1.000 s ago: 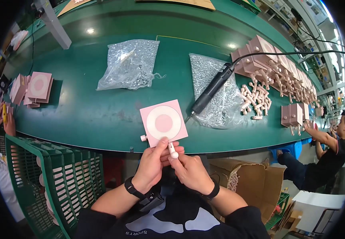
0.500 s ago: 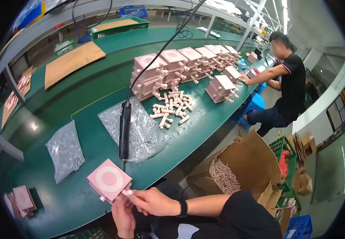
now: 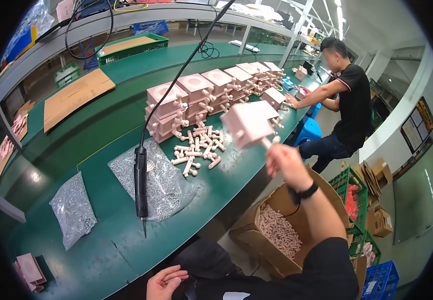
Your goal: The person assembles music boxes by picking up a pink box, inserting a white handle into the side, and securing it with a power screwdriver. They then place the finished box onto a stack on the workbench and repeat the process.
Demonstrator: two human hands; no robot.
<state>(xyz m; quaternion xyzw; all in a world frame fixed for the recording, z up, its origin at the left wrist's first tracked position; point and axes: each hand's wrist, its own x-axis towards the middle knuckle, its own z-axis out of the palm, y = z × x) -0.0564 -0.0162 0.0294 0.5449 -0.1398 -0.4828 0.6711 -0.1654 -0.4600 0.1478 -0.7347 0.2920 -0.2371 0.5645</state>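
Note:
My right hand (image 3: 289, 165) is closed on a short peg-like handle that juts from a pale pink square box (image 3: 246, 127). The box is held up over the bench's front edge, slightly blurred, hiding part of another pink box (image 3: 272, 97) behind it. Low in the picture, my left hand (image 3: 165, 283) is empty, its fingers loosely stretched out. Loose pink knobbed pegs (image 3: 201, 147) lie in a heap on the green bench (image 3: 176, 235), left of the held box. A black electric screwdriver (image 3: 140, 182) hangs on its cable, bit down.
Stacked pink boxes (image 3: 169, 95) with pegs stand behind the heap. Two clear bags of screws (image 3: 169, 192) (image 3: 74, 210) lie at left, near pink plates (image 3: 29, 270). A carton of pegs (image 3: 244, 232) stands by the bench. Further off, a person (image 3: 349, 95) works.
My right hand has carried the pink box from the near edge, rightward and away toward the other boxes. My left hand has let go of it and stays low.

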